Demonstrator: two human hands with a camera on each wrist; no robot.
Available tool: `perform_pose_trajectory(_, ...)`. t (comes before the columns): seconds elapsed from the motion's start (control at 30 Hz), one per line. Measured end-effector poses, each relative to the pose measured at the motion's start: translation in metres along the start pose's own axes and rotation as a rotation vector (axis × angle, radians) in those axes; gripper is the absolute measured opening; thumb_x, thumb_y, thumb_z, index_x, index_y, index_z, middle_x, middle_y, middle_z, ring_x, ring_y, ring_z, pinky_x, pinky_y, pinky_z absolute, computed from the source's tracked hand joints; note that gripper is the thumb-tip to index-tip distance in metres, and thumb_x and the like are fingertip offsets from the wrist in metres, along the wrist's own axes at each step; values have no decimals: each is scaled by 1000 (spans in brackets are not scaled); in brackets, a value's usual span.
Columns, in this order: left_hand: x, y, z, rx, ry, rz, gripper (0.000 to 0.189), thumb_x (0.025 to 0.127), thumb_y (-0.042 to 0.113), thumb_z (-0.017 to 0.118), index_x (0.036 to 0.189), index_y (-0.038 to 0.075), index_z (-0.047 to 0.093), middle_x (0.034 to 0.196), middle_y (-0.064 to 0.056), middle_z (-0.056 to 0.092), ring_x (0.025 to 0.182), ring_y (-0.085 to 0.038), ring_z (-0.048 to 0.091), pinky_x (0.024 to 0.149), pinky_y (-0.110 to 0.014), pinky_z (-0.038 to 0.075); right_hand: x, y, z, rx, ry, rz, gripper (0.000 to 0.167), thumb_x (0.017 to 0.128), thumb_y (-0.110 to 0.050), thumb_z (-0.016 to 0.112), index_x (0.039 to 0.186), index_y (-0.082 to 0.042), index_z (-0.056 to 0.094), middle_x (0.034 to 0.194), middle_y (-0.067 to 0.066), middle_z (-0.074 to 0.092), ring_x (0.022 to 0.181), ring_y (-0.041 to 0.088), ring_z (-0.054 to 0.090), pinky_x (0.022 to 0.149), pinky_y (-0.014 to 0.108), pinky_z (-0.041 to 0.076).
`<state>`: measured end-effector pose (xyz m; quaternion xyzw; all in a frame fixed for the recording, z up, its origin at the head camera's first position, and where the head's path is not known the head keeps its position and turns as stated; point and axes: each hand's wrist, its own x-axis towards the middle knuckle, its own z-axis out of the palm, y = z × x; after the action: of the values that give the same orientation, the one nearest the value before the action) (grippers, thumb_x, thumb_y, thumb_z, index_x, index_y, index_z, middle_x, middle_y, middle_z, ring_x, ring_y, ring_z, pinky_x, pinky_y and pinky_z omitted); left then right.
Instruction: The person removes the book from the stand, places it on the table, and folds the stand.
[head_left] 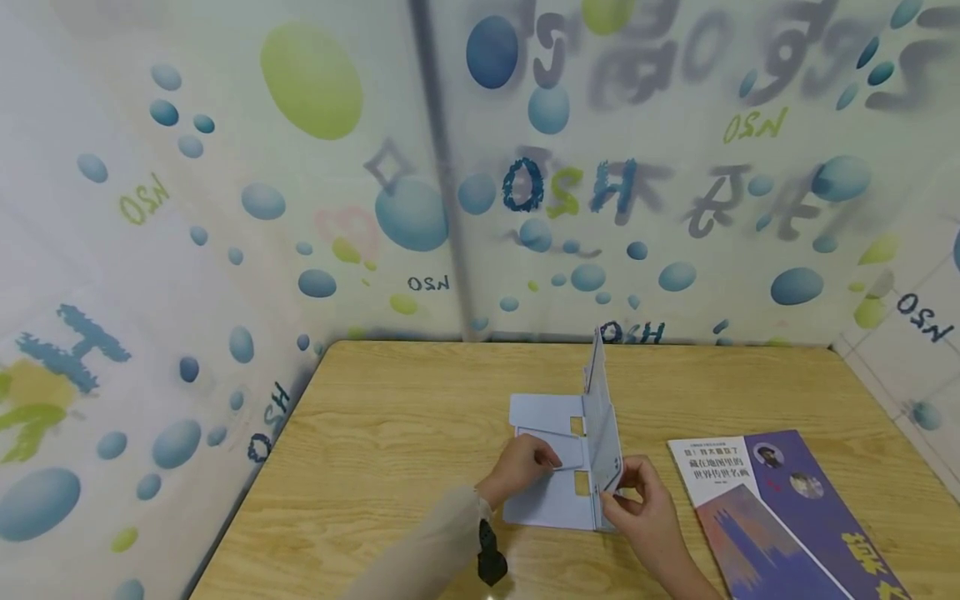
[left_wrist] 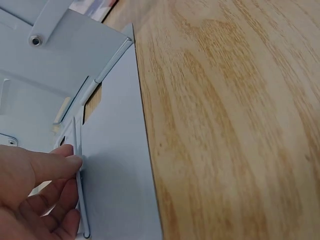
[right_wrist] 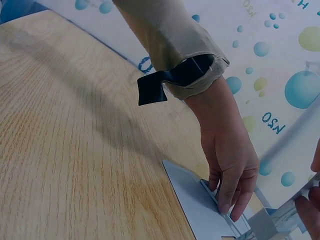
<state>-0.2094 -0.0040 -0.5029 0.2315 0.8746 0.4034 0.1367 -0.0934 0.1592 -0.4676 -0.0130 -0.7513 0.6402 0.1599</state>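
A pale blue metal book stand lies unfolded on the table, its flat base plate [head_left: 551,507] towards the left and its panel [head_left: 602,425] standing nearly upright from the base's right side. My left hand [head_left: 520,468] pinches the edge of a thin inner flap [head_left: 551,447] over the base. In the left wrist view, thumb and fingers of that hand [left_wrist: 42,187] meet on the flap's narrow edge, beside the smooth base [left_wrist: 117,145]. My right hand [head_left: 651,517] grips the near lower corner of the upright panel. Only some fingers [right_wrist: 312,205] of it show in the right wrist view.
A purple and white book [head_left: 780,492] lies flat on the wooden table [head_left: 390,425], to the right of my right hand. White walls [head_left: 375,283] with printed bubbles stand close behind and at both sides. A black strap [head_left: 491,557] hangs from the left sleeve [head_left: 431,550].
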Motion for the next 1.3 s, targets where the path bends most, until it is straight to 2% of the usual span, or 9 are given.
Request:
perform_pose_trajectory(0.17, -2, 3, -1, 43, 13, -9, 15, 76, -10, 65, 76, 4, 71, 72, 2, 64, 64, -4, 51, 58, -19, 43, 1, -1, 0, -12, -6, 13, 32, 71, 16, 63, 97, 7, 47, 88, 14, 51, 75, 6, 51, 62, 21, 50)
perform_pose_trajectory(0.43, -5, 5, -2, 65, 7, -59, 15, 75, -9, 65, 75, 5, 72, 71, 3, 64, 66, -5, 54, 58, -20, 44, 0, -2, 2, -15, -10, 24, 31, 72, 15, 64, 97, 7, 47, 86, 13, 51, 75, 6, 52, 60, 22, 50)
perform_pose_trajectory(0.77, -2, 7, -11, 51, -81, -69, 8, 78, -2, 67, 80, 4, 71, 73, 2, 63, 64, -5, 53, 57, -20, 44, 1, -3, 3, -3, -18, 39, 31, 72, 15, 63, 98, 7, 48, 88, 14, 51, 76, 6, 52, 62, 22, 50)
perform_pose_trajectory(0.9, 0, 9, -15, 33, -92, -67, 6, 80, 0, 67, 84, 3, 70, 73, 2, 61, 62, -5, 53, 55, -20, 44, 0, -4, 3, -13, -19, 59, 31, 72, 15, 63, 97, 8, 47, 86, 11, 50, 76, 6, 51, 62, 21, 50)
perform_pose_trajectory(1.0, 2, 15, -21, 26, -78, -39, 7, 81, 3, 66, 87, 2, 70, 74, 2, 60, 63, -6, 52, 55, -20, 44, 0, -4, 4, -19, -21, 65, 30, 71, 15, 63, 96, 8, 46, 85, 9, 48, 75, 6, 51, 62, 20, 50)
perform_pose_trajectory(1.07, 4, 22, -27, 25, -54, 5, 9, 82, 3, 65, 90, 1, 69, 76, 0, 61, 66, -8, 54, 56, -21, 44, -1, -4, 4, -16, -25, 60, 30, 71, 16, 63, 95, 8, 46, 84, 8, 48, 75, 6, 51, 62, 21, 50)
perform_pose_trajectory(1.17, 9, 38, -39, 6, -3, 79, 12, 85, 3, 62, 96, 0, 67, 85, -5, 63, 73, -12, 57, 60, -21, 46, -1, -4, 5, -7, -26, 35, 30, 70, 16, 64, 93, 7, 47, 84, 7, 48, 75, 6, 52, 61, 21, 50)
perform_pose_trajectory(1.3, 15, 64, -55, -48, 103, 154, 17, 89, 3, 57, 104, 1, 65, 97, -9, 62, 82, -16, 58, 67, -22, 48, -1, -2, 5, 8, -23, -2, 31, 69, 16, 66, 91, 5, 47, 84, 7, 49, 75, 6, 52, 61, 21, 51)
